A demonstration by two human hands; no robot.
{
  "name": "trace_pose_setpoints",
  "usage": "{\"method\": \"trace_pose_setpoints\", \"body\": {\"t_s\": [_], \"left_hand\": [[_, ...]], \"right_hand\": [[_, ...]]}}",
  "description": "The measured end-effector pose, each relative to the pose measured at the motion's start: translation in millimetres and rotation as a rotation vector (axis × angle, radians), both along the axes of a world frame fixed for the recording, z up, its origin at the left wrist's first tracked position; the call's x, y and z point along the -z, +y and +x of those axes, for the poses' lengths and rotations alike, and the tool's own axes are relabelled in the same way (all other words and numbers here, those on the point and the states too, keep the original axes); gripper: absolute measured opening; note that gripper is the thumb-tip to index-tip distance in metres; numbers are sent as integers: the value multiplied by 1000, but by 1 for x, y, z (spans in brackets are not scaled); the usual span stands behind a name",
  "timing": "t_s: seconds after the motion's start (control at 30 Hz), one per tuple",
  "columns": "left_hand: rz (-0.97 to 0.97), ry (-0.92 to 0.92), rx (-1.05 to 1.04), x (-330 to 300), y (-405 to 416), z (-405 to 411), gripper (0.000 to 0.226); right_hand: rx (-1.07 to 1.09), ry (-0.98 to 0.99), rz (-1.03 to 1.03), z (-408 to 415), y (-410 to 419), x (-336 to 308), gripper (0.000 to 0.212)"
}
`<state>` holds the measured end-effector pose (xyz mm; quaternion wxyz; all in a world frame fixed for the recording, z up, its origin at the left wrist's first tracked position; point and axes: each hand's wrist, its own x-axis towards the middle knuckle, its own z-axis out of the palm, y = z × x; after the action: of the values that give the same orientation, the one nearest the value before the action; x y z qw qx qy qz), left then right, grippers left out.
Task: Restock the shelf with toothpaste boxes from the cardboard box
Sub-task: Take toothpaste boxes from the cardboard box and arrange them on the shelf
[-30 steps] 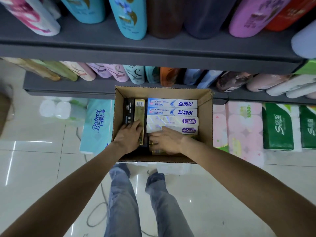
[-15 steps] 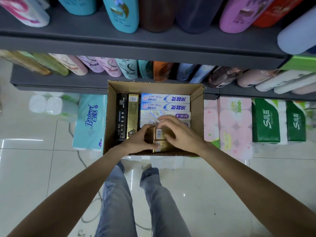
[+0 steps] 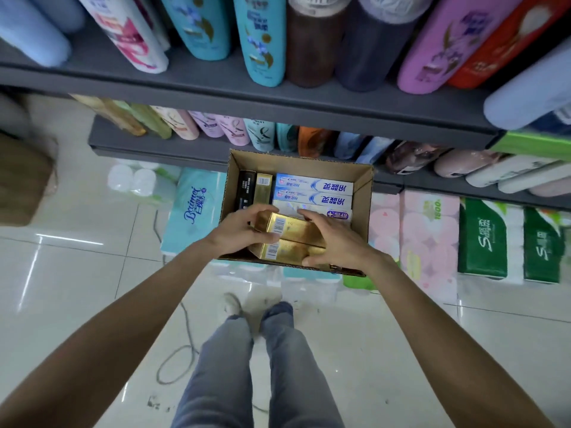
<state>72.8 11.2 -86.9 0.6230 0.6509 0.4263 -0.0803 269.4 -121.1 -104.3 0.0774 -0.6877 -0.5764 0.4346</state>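
Over the cardboard box (image 3: pixel 361 199), left hand (image 3: pixel 238 233) and right hand (image 3: pixel 336 242) grip two gold toothpaste boxes (image 3: pixel 293 239), above a glossy tiled floor (image 3: pixel 77 273).

Below me: pale tiled floor (image 3: pixel 77 273), bearing tissue packs (image 3: pixel 193 211), green paper-roll packs (image 3: pixel 482 239), a loose cable (image 3: pixel 185 350). Grey shelves (image 3: pixel 247 97) carry rows of bottles (image 3: pixel 259 41).
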Motion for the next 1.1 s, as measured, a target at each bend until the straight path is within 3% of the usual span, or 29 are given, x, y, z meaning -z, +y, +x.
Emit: {"method": "trace_pose_setpoints", "body": {"t_s": [0.23, 0.37, 0.5, 0.57, 0.67, 0.73, 0.83, 0.9, 1.0, 1.1], "left_hand": [[5, -150, 56, -80, 21, -9, 51], [-2, -180, -11, -107, 27, -8, 65], [13, -168, -215, -115, 25, -30, 57], [-36, -139, -334, -110, 24, -45, 53], [-115, -163, -468, -104, 18, -56, 44], [-215, -212, -492, -105, 12, -55, 34], [-373, -262, -455, -115, 8, -50, 28], [-427, -297, -380, -124, 8, -49, 46], [-365, -329, -102, -140, 8, -46, 86], [-209, -347, 33, -160, 1, -34, 82]], "right_hand": [[22, 90, 13, -4, 20, -60, 95], [138, 174, -4, 0, 17, -95, 77], [616, 397, 139, 0, -6, -134, 43], [889, 601, 200, -4, -19, -153, 31], [1130, 842, 236, -15, -36, -176, 32], [1182, 873, 263, -26, -45, -187, 35], [1222, 811, 289, -39, -53, -201, 36], [1287, 784, 332, -45, -55, -211, 32], [1394, 806, 424, -52, -60, -222, 22], [1455, 820, 546, -55, -71, -230, 36]]}}
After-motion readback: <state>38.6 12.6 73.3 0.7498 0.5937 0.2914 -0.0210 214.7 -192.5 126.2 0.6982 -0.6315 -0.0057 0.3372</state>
